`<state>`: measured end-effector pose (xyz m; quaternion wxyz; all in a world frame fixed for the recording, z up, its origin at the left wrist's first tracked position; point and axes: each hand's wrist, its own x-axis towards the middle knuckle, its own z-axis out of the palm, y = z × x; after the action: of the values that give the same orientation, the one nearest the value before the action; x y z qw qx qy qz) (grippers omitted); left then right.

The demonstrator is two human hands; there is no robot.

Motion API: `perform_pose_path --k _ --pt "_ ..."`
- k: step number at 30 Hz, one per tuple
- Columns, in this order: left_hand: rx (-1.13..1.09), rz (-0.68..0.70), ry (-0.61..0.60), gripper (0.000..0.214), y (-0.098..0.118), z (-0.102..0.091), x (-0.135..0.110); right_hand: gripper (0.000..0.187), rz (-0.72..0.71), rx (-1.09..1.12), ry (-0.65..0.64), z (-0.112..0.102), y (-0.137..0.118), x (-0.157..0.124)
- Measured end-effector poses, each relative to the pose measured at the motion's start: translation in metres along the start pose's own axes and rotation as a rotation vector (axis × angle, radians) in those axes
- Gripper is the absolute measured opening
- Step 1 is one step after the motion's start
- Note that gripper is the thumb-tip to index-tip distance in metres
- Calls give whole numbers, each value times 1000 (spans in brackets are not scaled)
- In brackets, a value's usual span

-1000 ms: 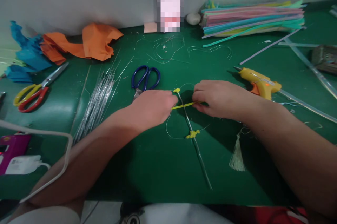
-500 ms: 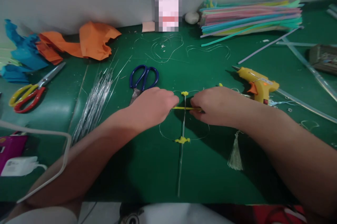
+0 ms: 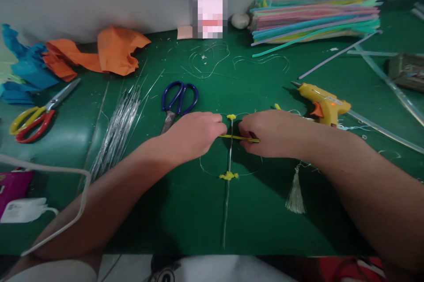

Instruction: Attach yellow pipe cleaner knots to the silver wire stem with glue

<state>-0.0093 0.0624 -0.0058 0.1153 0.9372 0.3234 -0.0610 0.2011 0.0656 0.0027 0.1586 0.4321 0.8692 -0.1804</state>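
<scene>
A thin wire frame [image 3: 228, 193] lies on the green table [image 3: 185, 211], a ring crossed by a straight wire with small yellow knots at top and bottom. A yellow strip [image 3: 239, 138] runs across the straight wire at mid height. My left hand [image 3: 194, 134] pinches the strip's left end, fingers closed. My right hand [image 3: 271, 131] pinches its right end, fingers closed. Both hands rest over the ring's sides and hide them.
Blue-handled scissors [image 3: 179, 98] lie just behind my left hand. A yellow glue gun [image 3: 323, 105] is by my right wrist, a pale tassel [image 3: 294, 196] beneath my forearm. Silver wires [image 3: 119, 127], red-yellow scissors [image 3: 31, 118], orange paper [image 3: 109, 54], colourful strips [image 3: 314, 19] and a white cable [image 3: 66, 224] lie around.
The wire frame turned from slanted to straight up and down between the hands. The hands drew slightly closer together, still pinching the yellow strip.
</scene>
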Motion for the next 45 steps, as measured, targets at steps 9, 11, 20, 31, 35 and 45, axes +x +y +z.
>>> perform_pose_path --k 9,11,20,31,35,45 --pt "11 12 6 25 0 -1 0 8 3 25 -4 -1 0 0" --pt "18 -2 18 26 1 -1 0 6 19 33 -20 0 1 1" --pt "83 145 52 35 -2 4 1 8 22 41 -16 -3 1 -1" --pt "182 248 89 28 -1 4 0 12 13 11 0 -4 -1 -3" --pt "211 234 84 30 0 3 0 9 26 -1 -36 -5 -1 -3" --pt "322 315 142 27 -2 5 0 13 -3 15 10 -6 -4 -5"
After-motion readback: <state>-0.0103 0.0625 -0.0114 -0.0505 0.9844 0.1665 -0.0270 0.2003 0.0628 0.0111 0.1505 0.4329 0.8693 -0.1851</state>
